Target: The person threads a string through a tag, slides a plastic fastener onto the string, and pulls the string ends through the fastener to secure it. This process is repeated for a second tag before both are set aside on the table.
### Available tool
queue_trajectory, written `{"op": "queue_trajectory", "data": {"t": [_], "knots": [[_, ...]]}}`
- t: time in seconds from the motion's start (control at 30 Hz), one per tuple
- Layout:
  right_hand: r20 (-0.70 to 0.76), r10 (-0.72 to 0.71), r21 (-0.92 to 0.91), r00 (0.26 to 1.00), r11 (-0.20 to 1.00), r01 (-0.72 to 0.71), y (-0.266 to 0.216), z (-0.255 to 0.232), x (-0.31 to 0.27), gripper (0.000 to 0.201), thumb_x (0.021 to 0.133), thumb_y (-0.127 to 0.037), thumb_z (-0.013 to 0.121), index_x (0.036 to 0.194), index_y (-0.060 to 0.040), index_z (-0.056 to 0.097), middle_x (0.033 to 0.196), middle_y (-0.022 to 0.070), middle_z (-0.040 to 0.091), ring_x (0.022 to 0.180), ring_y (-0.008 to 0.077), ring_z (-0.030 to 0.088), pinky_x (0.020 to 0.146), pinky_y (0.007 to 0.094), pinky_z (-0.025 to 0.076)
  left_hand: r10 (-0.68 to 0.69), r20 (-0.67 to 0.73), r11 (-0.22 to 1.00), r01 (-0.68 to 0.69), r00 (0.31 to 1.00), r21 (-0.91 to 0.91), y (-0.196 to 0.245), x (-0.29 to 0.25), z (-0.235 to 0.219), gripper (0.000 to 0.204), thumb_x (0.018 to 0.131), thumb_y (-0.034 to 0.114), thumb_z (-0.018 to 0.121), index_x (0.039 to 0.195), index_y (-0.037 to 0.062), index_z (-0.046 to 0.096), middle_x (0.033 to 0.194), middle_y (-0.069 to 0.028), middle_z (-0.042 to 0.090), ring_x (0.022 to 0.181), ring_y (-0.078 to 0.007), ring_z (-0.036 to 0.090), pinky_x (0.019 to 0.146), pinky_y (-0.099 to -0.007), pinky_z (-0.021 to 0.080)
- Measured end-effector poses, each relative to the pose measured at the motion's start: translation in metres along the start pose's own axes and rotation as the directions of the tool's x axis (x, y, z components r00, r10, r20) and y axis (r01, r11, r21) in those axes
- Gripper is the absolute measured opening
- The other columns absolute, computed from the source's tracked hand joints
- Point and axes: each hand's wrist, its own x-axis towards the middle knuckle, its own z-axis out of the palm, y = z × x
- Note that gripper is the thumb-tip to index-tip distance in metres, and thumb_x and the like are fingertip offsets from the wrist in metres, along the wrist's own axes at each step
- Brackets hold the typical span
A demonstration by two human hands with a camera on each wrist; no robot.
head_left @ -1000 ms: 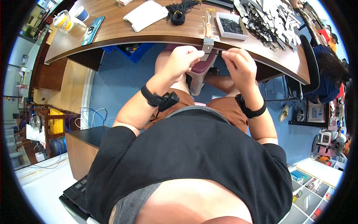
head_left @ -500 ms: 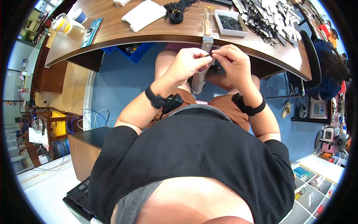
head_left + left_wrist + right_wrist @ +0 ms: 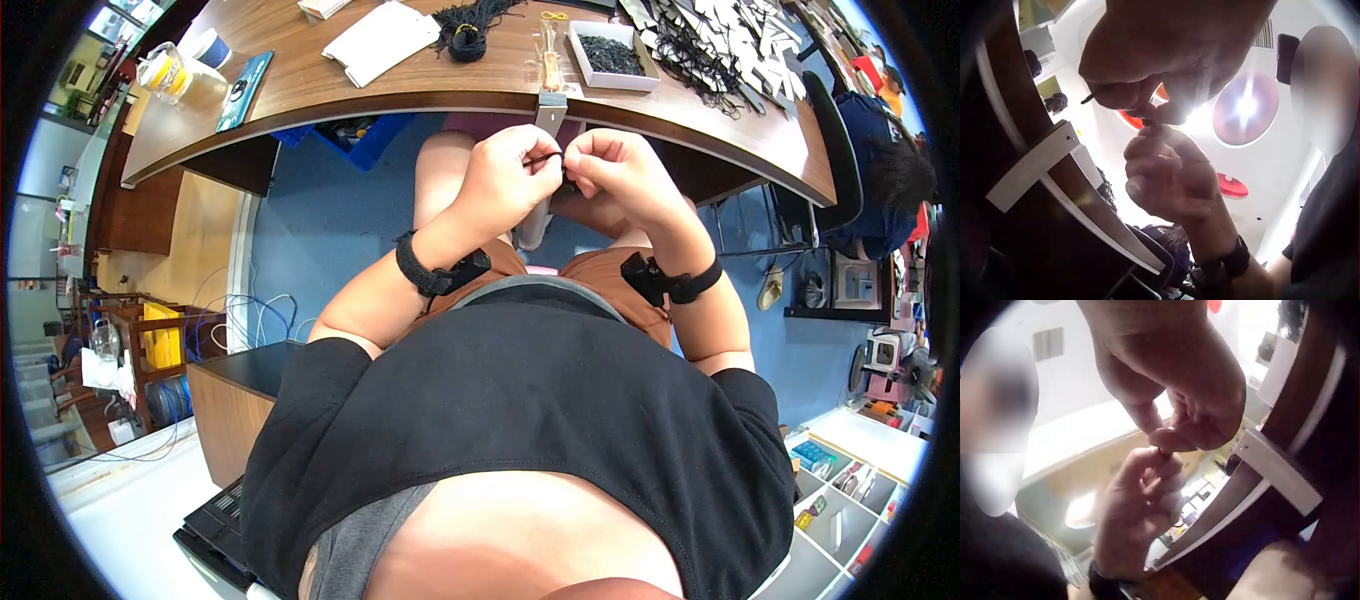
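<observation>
Above the lap, just in front of the desk edge, the left hand [image 3: 508, 180] pinches a thin black cord [image 3: 543, 158] between thumb and fingers. The right hand [image 3: 622, 172] meets it fingertip to fingertip, its thumb and index finger pinching at the cord's other side. In the left wrist view a short dark cord end [image 3: 1088, 99] sticks out of the left hand [image 3: 1160, 50], with the right hand [image 3: 1169, 172] below. The right wrist view has the right hand [image 3: 1172, 375] over the left hand [image 3: 1141, 506]; the fingers mostly hide the cord.
A metal bracket [image 3: 550, 113] juts from the desk edge [image 3: 420, 102] beyond the hands. On the desk are a white box [image 3: 613, 80] of small black pieces, a black cord bundle [image 3: 467, 40], white sheets [image 3: 382, 42], a pile of white and black pieces [image 3: 735, 50] and cups [image 3: 165, 75].
The hands, apart with cord between them a second ago, have come together. The left fingers have curled more around the cord, and the right hand has turned inward and moved slightly lower.
</observation>
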Motion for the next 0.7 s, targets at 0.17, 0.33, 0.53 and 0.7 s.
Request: {"op": "queue_trajectory", "data": {"t": [0.17,0.33,0.53,0.7], "knots": [[0.201,0.169,0.496,0.965,0.832,-0.248,0.003,-0.007,0.003,0.015,0.086,-0.017,0.062,0.086,-0.0023,0.061,0.075,0.0031,0.059,0.055,0.0070,0.047,0.049,0.0189,0.037,0.023,0.023,0.998,-0.022,0.999,-0.066,0.002,-0.002,-0.001,0.006,0.081,0.001,0.062,0.085,-0.0029,0.060,0.081,-0.0048,0.063,0.069,-0.0076,0.056,0.063,-0.0225,0.048],[0.354,0.181,0.574,0.918,0.733,-0.366,0.007,-0.007,0.006,0.015,0.087,-0.018,0.060,0.086,-0.0026,0.062,0.072,0.0015,0.059,0.052,0.0064,0.044,0.049,0.0188,0.035,-0.071,0.109,0.929,0.106,0.991,-0.354,0.008,0.000,-0.002,0.008,0.087,0.001,0.057,0.092,-0.0039,0.060,0.083,-0.0058,0.065,0.073,-0.0076,0.058,0.065,-0.0209,0.047],[0.429,0.188,0.640,0.884,0.627,-0.444,0.017,-0.006,0.013,0.016,0.088,-0.020,0.061,0.083,-0.0048,0.062,0.069,-0.0009,0.057,0.052,0.0061,0.044,0.048,0.0196,0.034,-0.157,0.151,0.855,0.211,0.976,-0.474,-0.002,0.004,-0.007,0.008,0.087,0.000,0.057,0.094,-0.0030,0.060,0.084,-0.0068,0.065,0.073,-0.0075,0.058,0.065,-0.0201,0.047],[0.306,0.168,0.584,0.937,0.744,-0.324,0.015,-0.001,0.013,0.018,0.087,-0.022,0.062,0.080,-0.0061,0.060,0.066,-0.0022,0.055,0.053,0.0057,0.045,0.048,0.0198,0.035,-0.158,0.102,0.874,0.187,0.982,-0.448,0.007,0.005,-0.008,0.007,0.085,0.003,0.061,0.091,-0.0007,0.059,0.078,-0.0033,0.062,0.065,-0.0054,0.054,0.057,-0.0178,0.043]]}}
